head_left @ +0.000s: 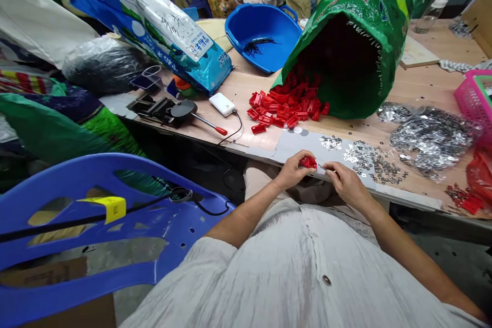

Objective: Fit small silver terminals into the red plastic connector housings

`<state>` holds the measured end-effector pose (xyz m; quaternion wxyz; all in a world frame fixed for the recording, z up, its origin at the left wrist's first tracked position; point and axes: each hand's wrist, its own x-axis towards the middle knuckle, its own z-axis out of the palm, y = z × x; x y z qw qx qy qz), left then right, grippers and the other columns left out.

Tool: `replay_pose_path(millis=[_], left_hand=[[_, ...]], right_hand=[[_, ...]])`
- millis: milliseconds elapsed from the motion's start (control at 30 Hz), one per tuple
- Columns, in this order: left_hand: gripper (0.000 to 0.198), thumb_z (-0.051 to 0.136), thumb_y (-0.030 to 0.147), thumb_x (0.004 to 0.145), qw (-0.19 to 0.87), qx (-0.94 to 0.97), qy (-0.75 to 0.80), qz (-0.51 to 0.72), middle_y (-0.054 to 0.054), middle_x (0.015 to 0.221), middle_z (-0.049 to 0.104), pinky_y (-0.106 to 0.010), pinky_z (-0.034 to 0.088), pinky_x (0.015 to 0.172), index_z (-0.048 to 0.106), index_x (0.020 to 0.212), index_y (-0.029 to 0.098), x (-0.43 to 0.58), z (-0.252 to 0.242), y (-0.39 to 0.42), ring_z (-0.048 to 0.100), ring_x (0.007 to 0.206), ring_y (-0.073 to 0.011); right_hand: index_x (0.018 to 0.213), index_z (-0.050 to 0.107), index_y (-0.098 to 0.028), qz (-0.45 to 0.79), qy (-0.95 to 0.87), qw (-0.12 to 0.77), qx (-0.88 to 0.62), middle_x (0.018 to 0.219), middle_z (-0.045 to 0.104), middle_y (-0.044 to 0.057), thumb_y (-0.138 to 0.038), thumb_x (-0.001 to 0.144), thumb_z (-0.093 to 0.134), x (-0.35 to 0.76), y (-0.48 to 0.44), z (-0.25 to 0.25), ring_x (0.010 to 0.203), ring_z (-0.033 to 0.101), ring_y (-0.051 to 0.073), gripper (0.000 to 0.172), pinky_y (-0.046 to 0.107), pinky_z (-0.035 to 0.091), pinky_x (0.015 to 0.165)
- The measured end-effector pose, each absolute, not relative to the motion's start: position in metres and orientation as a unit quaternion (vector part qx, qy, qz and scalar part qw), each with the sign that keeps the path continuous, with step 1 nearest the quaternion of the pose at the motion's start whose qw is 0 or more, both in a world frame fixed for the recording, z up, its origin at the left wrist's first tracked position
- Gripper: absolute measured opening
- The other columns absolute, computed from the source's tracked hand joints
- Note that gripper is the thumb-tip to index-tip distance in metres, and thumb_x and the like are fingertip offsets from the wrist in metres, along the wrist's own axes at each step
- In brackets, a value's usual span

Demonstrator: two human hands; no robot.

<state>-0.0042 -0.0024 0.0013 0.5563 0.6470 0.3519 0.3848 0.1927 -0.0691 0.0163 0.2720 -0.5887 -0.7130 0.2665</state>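
My left hand (294, 170) is closed round a small red plastic housing (308, 163) at the front edge of the table. Just to its right, my right hand (344, 180) pinches a tiny metal piece (322, 166) close to the housing's open side; its exact shape is too small to make out. Beyond my hands lies a heap of the same red housings (286, 105), spilling from the mouth of a green woven sack (357, 61). Small flat metal parts (363, 156) are scattered on a grey sheet (295, 146) in front of me.
A blue basin (265, 20) holds thin black strips. Left of the heap are a white power bank (223, 104) with a cable and a hand press (188, 110) with a red-tipped lever. Bagged metal parts (432, 136) lie right. A blue chair (115, 164) stands at my left.
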Motion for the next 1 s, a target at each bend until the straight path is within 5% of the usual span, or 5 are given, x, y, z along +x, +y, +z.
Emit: replay_pose_path(millis=[233, 533, 733, 1000], left_hand=[[0.028, 0.076, 0.033, 0.074, 0.815, 0.290, 0.282, 0.415, -0.003, 0.082, 0.068, -0.029, 0.048, 0.083, 0.055, 0.079, 0.016, 0.004, 0.016, -0.032, 0.066, 0.077, -0.0138], [0.009, 0.063, 0.020, 0.086, 0.876, 0.112, 0.242, 0.401, -0.007, 0.086, 0.070, -0.033, 0.052, 0.088, 0.062, 0.087, 0.011, 0.015, 0.016, -0.046, 0.070, 0.081, -0.0173], [0.010, 0.059, 0.018, 0.088, 0.871, 0.100, 0.242, 0.416, -0.009, 0.088, 0.071, -0.040, 0.048, 0.100, 0.064, 0.085, 0.010, 0.021, 0.017, -0.052, 0.071, 0.087, -0.0199], [0.011, 0.060, 0.019, 0.089, 0.863, 0.059, 0.267, 0.425, -0.007, 0.088, 0.071, -0.038, 0.047, 0.101, 0.066, 0.086, 0.011, 0.024, 0.021, -0.053, 0.069, 0.083, -0.0161]], right_hand=[[0.137, 0.043, -0.023, 0.372, -0.700, 0.291, -0.535, 0.072, 0.067, -0.002, -0.038, 0.099, 0.039, 0.185, -0.081, 0.036, 0.068, 0.062, 0.015, 0.041, 0.028, 0.047, 0.072], [0.135, 0.052, -0.024, 0.347, -0.721, 0.300, -0.520, 0.062, 0.061, -0.004, -0.043, 0.099, 0.039, 0.186, -0.082, 0.032, 0.055, 0.057, 0.014, 0.042, 0.025, 0.044, 0.057], [0.114, 0.066, -0.023, 0.230, -0.720, 0.340, -0.559, 0.088, 0.074, 0.004, -0.040, 0.100, 0.038, 0.185, -0.082, 0.026, 0.071, 0.068, 0.018, 0.036, 0.028, 0.049, 0.065], [0.135, 0.053, -0.025, 0.183, -0.764, 0.254, -0.564, 0.118, 0.071, 0.006, -0.040, 0.101, 0.034, 0.186, -0.087, 0.031, 0.093, 0.070, 0.022, 0.042, 0.032, 0.051, 0.075]])
